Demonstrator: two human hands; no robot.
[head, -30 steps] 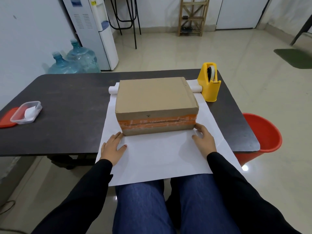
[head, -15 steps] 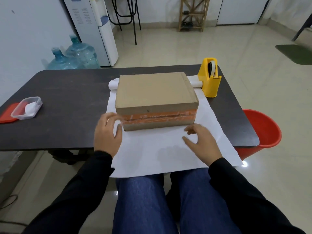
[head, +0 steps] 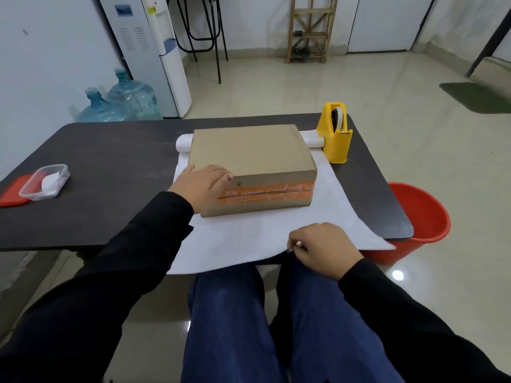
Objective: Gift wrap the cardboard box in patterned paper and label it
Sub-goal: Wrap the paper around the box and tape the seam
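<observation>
A clear plastic container holding something white sits near the dark bench's left edge, touching a red lid lying flat beside it. A red bucket stands on the floor at the bench's right end. Beyond the bench, two blue water jugs rest against a white water dispenser. A wooden rack stands by the far wall, and a green mat lies on the tiled floor.

- One view only, a wide-angle camera worn on the person's head, so no second view overlapped it
- It looked forward and steeply down over the seated person's lap and dark sleeves
- The tabletop sat close, filling the middle of the frame, its near edge just past the knees
- Beyond its far edge, the floor, a water dispenser and a wooden shelf stood well off
- Straight lines bowed toward the frame edges
</observation>
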